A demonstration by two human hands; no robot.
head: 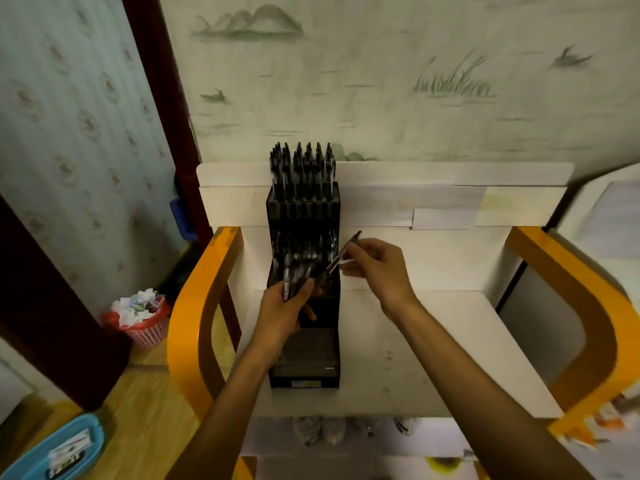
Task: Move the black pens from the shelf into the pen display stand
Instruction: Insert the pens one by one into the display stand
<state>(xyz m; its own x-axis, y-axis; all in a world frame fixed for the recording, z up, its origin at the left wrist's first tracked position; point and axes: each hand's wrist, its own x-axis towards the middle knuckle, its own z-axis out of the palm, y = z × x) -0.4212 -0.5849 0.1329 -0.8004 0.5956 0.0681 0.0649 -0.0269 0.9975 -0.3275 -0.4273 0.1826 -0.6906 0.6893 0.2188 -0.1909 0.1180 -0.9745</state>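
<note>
A black tiered pen display stand (304, 362) sits on a white chair seat (433, 341). Its back tier holds several upright black pens (302, 164); more pens stand in the middle tier. My left hand (284, 313) grips a bundle of black pens (294, 278) over the stand's lower middle. My right hand (377, 268) pinches a single black pen (341, 256), held slanted just right of the middle tier.
The chair has orange wooden arms (194, 306) and a white backrest (450, 188) against a patterned wall. A red waste basket (143, 320) full of paper stands on the floor at left. A blue tray (59, 452) lies at bottom left.
</note>
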